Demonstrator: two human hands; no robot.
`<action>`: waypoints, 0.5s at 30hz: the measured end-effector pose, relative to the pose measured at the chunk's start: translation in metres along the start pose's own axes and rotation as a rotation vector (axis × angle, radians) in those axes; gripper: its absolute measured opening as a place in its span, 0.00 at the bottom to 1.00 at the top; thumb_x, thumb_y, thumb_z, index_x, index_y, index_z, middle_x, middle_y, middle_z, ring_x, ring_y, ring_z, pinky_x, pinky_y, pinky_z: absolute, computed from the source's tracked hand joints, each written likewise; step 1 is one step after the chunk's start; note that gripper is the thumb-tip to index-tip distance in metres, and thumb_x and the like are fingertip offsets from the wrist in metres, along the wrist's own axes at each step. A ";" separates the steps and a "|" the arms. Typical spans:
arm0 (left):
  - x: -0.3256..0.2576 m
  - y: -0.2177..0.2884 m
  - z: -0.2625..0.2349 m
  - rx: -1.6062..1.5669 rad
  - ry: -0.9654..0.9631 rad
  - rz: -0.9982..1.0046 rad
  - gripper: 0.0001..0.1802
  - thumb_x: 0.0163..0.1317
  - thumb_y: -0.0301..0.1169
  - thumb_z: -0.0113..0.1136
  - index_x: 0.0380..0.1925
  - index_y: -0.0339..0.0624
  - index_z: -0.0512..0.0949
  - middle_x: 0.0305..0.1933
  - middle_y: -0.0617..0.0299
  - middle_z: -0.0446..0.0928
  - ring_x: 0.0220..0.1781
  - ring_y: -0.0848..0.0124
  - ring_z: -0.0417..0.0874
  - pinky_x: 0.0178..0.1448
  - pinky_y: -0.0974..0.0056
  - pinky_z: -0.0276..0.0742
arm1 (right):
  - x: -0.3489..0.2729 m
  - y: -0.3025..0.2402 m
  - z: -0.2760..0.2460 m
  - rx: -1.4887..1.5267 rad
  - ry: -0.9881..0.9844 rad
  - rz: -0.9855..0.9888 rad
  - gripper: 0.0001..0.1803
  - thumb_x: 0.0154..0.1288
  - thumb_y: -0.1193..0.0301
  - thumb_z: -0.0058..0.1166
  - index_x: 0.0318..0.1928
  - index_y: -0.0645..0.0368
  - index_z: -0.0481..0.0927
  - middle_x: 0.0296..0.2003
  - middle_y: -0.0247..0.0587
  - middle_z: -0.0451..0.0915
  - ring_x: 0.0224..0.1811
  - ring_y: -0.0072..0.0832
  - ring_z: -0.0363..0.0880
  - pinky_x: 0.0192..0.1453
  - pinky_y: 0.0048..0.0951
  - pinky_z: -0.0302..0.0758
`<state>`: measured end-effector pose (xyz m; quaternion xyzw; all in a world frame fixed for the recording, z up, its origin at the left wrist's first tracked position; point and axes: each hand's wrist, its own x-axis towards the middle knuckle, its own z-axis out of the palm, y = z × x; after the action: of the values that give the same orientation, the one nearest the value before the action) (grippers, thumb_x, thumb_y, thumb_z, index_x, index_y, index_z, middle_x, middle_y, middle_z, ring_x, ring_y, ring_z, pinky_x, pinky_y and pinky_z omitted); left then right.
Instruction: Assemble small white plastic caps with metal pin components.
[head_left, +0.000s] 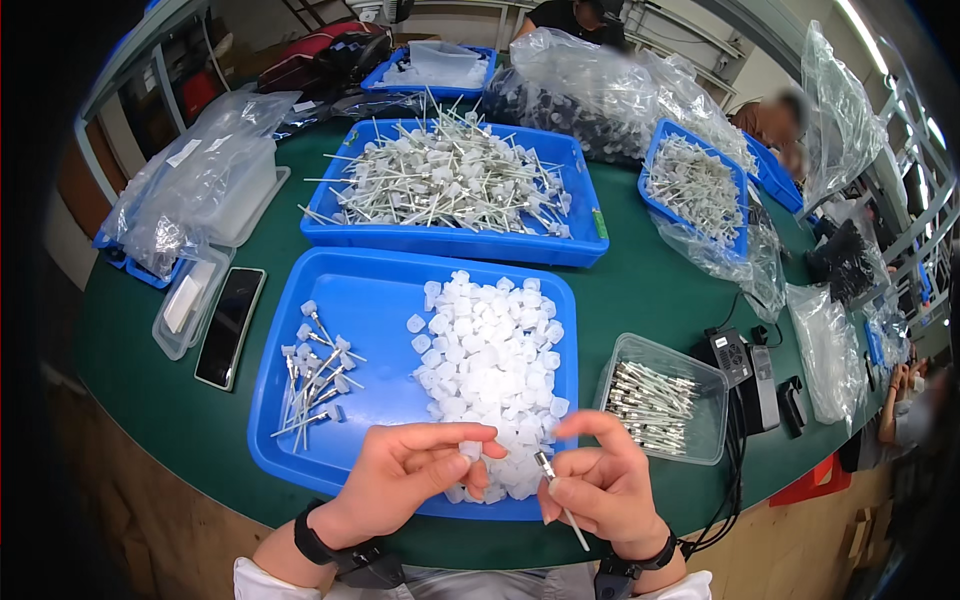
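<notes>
On the table (pixel 625 310), the front tray (pixel 385 385) is holding capped sticks (pixel 322 374) on its left side and caps (pixel 490 350) on its right, and the back tray (pixel 450 246) is sitting just behind it, holding more capped sticks (pixel 450 185). A phone (pixel 230 325) is lying left of the front tray, and a box (pixel 712 412) is standing on its right with bare sticks (pixel 653 400) lying inside it.

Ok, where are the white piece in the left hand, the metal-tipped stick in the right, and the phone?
White piece (pixel 472 449): head view, its visible side.
Metal-tipped stick (pixel 545 466): head view, the metal end.
Phone (pixel 230 327): head view, middle of the dark screen.
</notes>
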<state>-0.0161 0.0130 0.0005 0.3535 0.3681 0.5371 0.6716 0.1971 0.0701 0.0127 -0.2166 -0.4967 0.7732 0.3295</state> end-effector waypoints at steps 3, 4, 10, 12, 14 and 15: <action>0.001 -0.003 0.001 -0.163 -0.006 0.009 0.16 0.65 0.22 0.49 0.52 0.27 0.70 0.46 0.46 0.76 0.38 0.69 0.80 0.42 0.65 0.79 | -0.004 -0.012 -0.004 0.032 -0.108 -0.002 0.20 0.61 0.82 0.46 0.56 0.70 0.68 0.27 0.48 0.78 0.18 0.18 0.67 0.20 0.16 0.62; 0.001 -0.003 0.000 -0.163 -0.004 0.011 0.16 0.65 0.22 0.49 0.52 0.27 0.70 0.46 0.46 0.76 0.38 0.69 0.80 0.42 0.65 0.79 | -0.005 -0.015 -0.003 0.052 -0.161 -0.001 0.19 0.59 0.83 0.45 0.52 0.74 0.70 0.27 0.50 0.78 0.19 0.21 0.69 0.22 0.18 0.64; 0.002 -0.010 -0.008 -0.257 -0.098 -0.041 0.16 0.63 0.22 0.52 0.50 0.27 0.70 0.47 0.45 0.76 0.39 0.68 0.79 0.42 0.65 0.78 | -0.008 -0.015 0.004 0.300 -0.189 -0.095 0.18 0.52 0.81 0.52 0.45 0.77 0.75 0.28 0.53 0.78 0.23 0.29 0.74 0.28 0.25 0.69; 0.002 -0.011 -0.006 -0.306 -0.125 -0.030 0.16 0.62 0.22 0.54 0.49 0.28 0.71 0.46 0.46 0.75 0.39 0.68 0.78 0.41 0.65 0.78 | -0.006 -0.016 -0.005 -0.334 -0.207 -0.288 0.14 0.54 0.79 0.53 0.42 0.73 0.79 0.25 0.47 0.78 0.23 0.26 0.76 0.27 0.24 0.70; 0.001 -0.012 -0.002 -0.303 -0.102 -0.037 0.15 0.61 0.22 0.55 0.47 0.29 0.71 0.45 0.45 0.76 0.38 0.67 0.79 0.41 0.64 0.77 | -0.002 -0.007 0.003 -0.367 -0.112 -0.387 0.11 0.56 0.77 0.54 0.39 0.68 0.82 0.22 0.40 0.78 0.23 0.24 0.77 0.24 0.22 0.71; 0.000 -0.012 -0.001 -0.297 -0.083 -0.043 0.14 0.59 0.22 0.57 0.46 0.29 0.72 0.44 0.43 0.76 0.37 0.66 0.79 0.40 0.63 0.77 | -0.001 -0.006 0.005 -0.508 -0.120 -0.479 0.11 0.56 0.78 0.55 0.40 0.67 0.82 0.24 0.40 0.79 0.23 0.25 0.78 0.24 0.21 0.71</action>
<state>-0.0114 0.0110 -0.0108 0.2645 0.2640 0.5559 0.7425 0.1962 0.0683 0.0200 -0.1230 -0.7284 0.5370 0.4072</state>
